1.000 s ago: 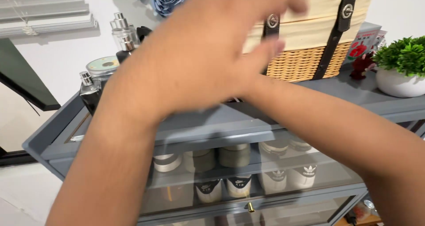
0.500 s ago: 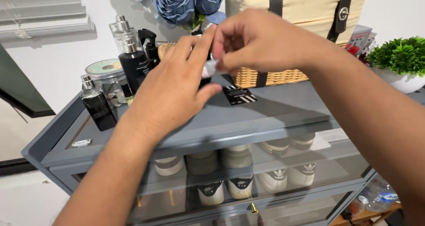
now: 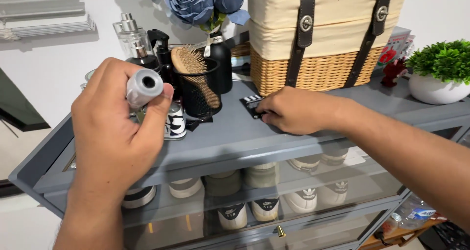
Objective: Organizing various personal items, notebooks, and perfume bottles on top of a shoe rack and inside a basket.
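My left hand (image 3: 115,132) is raised close to the camera and grips a small silver-grey cylinder (image 3: 144,86), whose round end faces me. My right hand (image 3: 293,110) lies low on the grey cabinet top (image 3: 230,135), fingers curled onto a small black card with white stripes (image 3: 250,102) in front of the wicker basket (image 3: 318,69). Most of the card is hidden under the fingers.
A black mesh cup with a wooden hairbrush (image 3: 198,83), perfume bottles (image 3: 129,34), and a black vase of blue fabric roses (image 3: 200,0) stand at the back left. A potted green plant (image 3: 440,74) sits at the right. Shoes (image 3: 264,206) show behind the glass doors below.
The hands, joined over a small object half a second ago, have parted. My left hand drew back toward me with the silver cylinder. My right hand dropped onto the black striped card.
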